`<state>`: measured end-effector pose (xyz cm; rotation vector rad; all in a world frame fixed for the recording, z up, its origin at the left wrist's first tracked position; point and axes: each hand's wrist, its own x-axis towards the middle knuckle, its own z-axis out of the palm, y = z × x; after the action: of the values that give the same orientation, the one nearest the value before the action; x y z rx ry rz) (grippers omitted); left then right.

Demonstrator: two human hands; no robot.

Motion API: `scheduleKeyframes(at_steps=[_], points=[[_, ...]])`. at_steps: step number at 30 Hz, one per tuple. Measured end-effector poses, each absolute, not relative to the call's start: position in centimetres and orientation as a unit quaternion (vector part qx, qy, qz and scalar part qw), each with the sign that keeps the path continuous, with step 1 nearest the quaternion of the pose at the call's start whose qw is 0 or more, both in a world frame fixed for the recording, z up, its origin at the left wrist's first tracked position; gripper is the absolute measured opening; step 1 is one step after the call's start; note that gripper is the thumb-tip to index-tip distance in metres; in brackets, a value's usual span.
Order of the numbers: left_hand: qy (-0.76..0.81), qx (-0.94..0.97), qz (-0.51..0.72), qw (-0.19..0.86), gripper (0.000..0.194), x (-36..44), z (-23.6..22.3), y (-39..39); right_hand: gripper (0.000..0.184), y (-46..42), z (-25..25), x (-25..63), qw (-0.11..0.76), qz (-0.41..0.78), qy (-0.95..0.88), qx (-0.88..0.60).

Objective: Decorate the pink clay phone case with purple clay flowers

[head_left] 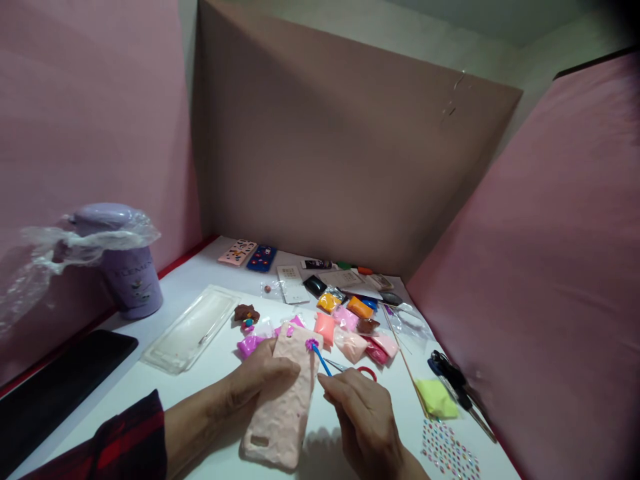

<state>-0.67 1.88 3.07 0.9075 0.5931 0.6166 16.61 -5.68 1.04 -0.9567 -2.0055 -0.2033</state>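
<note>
"Stating the hold on the pink case [283, 407] first: gripped how?"

"Gripped at its side by the left hand [260, 377], with the thumb pressed on the front face and the fingers tucked behind. Held tilted over the bench [125, 390]; cannot tell whether touching it at the lower end."

"And on the right?"

"Pinching the blue tool [321, 360] between the thumb and fingers of the right hand [367, 413]. Touching the purple piece [312, 345] with the tool tip, near the upper right corner of the case."

"Lying beyond the hands?"

"See the scissors [369, 371], partly hidden behind the right hand. Farther back, note the coral packet [325, 328], the orange packet [359, 307] and the brown lump [247, 312]."

"Placed to either side?"

"To the left, note the clear tray [190, 330], the black slab [60, 393] and the upright purple cup [133, 283], partly wrapped in clear plastic. To the right, note the yellow-green packet [437, 399], just above the scattered gems [450, 450]."
</note>
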Motion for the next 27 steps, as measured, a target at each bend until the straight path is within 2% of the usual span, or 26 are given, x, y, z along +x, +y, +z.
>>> scheduleKeyframes(at_steps=[7,12,16,22,27], points=[[0.255,0.412,0.278,0.830,0.036,-0.85,3.42,1.79,0.031,-5.81,1.15,16.57,0.447,-0.103,-0.802,-0.382],[0.271,0.416,0.271,0.825,0.025,-0.92,3.17,1.97,0.029,-5.78,1.33,16.52,0.430,-0.104,-0.810,-0.384],[0.266,0.411,0.270,0.829,0.032,-0.95,3.12,1.88,0.032,-5.73,1.29,16.58,0.439,-0.098,-0.809,-0.379],[0.271,0.416,0.267,0.826,0.019,-0.91,3.23,1.84,0.032,-5.71,1.08,16.68,0.437,-0.095,-0.807,-0.386],[0.275,0.422,0.287,0.815,0.021,-0.70,3.06,1.86,0.032,-5.66,1.15,16.64,0.437,-0.103,-0.809,-0.380]])
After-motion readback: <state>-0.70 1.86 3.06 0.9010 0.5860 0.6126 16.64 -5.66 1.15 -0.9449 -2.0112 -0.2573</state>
